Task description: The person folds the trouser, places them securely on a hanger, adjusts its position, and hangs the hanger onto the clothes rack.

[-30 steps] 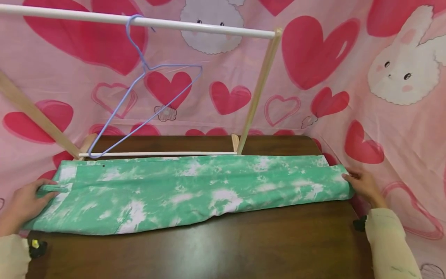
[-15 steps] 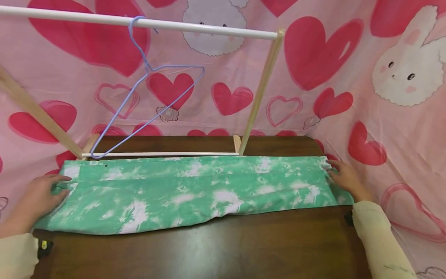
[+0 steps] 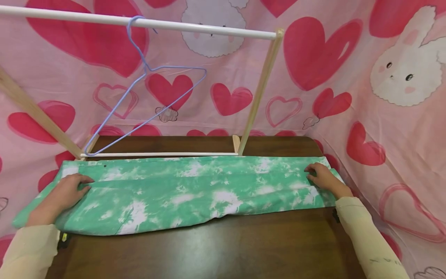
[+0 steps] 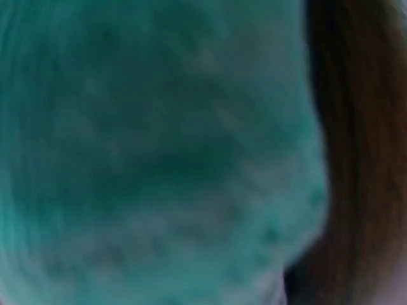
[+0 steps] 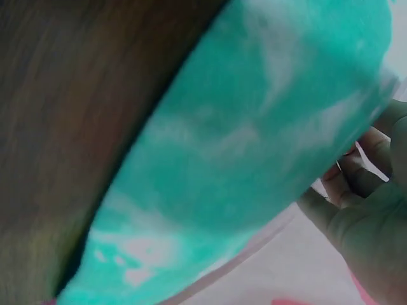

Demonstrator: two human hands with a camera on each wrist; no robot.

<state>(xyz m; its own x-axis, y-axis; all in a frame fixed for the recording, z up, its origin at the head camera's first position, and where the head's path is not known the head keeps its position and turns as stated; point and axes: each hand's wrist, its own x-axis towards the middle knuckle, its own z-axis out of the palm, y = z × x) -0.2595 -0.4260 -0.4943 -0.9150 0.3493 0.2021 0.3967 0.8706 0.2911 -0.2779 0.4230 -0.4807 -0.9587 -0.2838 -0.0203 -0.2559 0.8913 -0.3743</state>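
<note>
Green-and-white tie-dye trousers (image 3: pixel 195 190) lie folded lengthwise across the table, with the waist end to the left. Over that waist end is my left hand (image 3: pixel 67 192), thumb and fingers apart and gripping nothing visible. At the leg end, my right hand (image 3: pixel 325 177) is over the cloth with relaxed, slightly bent fingers. The right wrist view has the same hand (image 5: pixel 375 203) beside the cloth's edge, its fingers loosely spread. Blurred green cloth (image 4: pixel 152 140) fills most of the left wrist view, where no fingers show.
Behind the trousers stands a rack with a white top rail (image 3: pixel 202 27) and wooden legs (image 3: pixel 259 93). A blue wire hanger (image 3: pixel 115 108) hangs from the rail. The brown table (image 3: pixel 209 244) extends in front. Pink heart-print cloth (image 3: pixel 369 116) covers the walls.
Both hands have let go of the trouser ends and moved inward over the cloth. The near corner at the leg end has settled flatter on the table.
</note>
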